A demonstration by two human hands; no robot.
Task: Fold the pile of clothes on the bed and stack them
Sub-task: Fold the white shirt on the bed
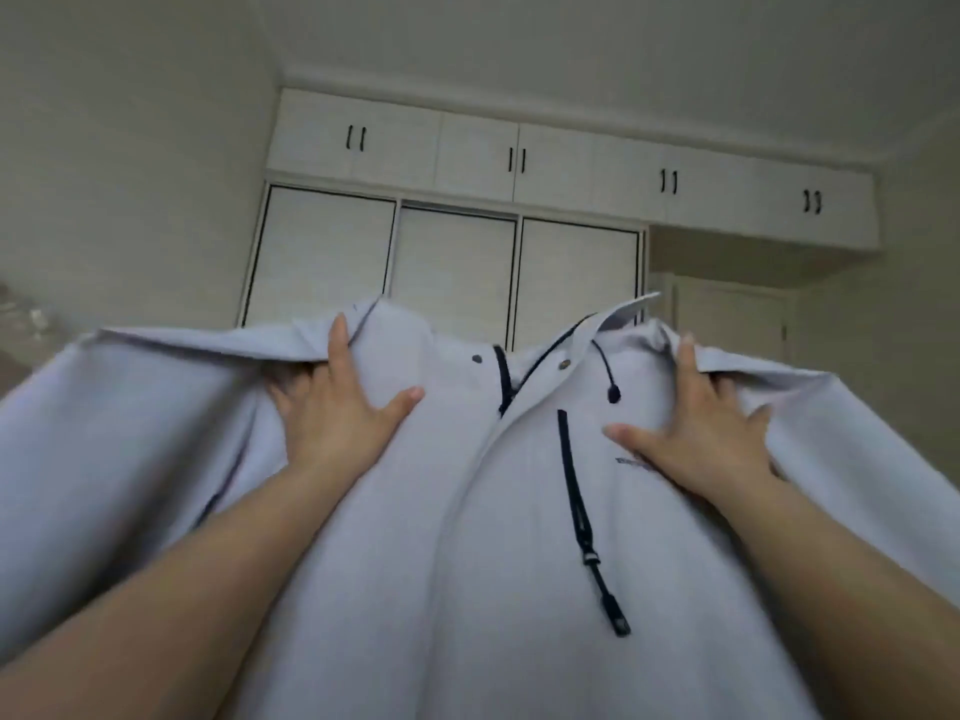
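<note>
Your left hand [332, 407] grips the pale jacket [457, 511] at one shoulder | your right hand [696, 423] grips the other | jacket held up before the wardrobe [452, 272]

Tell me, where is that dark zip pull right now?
In the head view the zip pull hangs low on the jacket front, right of centre, below the right hand and between the two forearms.

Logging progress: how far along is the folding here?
Done: nothing visible; no stack or bed in view. In hand: the left hand and right hand grip a light grey jacket at the shoulders, held up and spread, unfolded. Left: fold it, then stack.
</note>
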